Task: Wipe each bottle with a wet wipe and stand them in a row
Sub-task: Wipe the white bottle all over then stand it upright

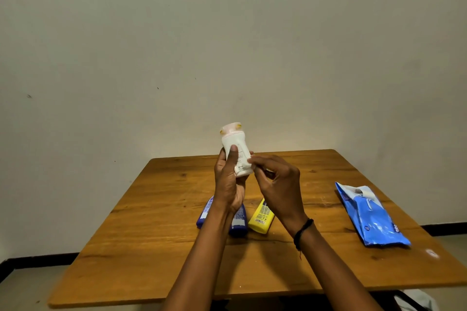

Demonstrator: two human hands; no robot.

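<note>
Left hand grasps white bottle, thumb on front; bottle raised above far-centre table, cap up, slight tilt. Right hand has curled fingertips at bottle's right side; cannot tell whether it holds anything. Two blue bottles and yellow bottle lie side by side under hands. Blue wipe pack lies flat at right.

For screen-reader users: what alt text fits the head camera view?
A person's left hand holds a white bottle, cap up, above a wooden table, the right hand touching its side. Two blue bottles and a yellow bottle lie on it, a blue wipes pack to the right.
</note>
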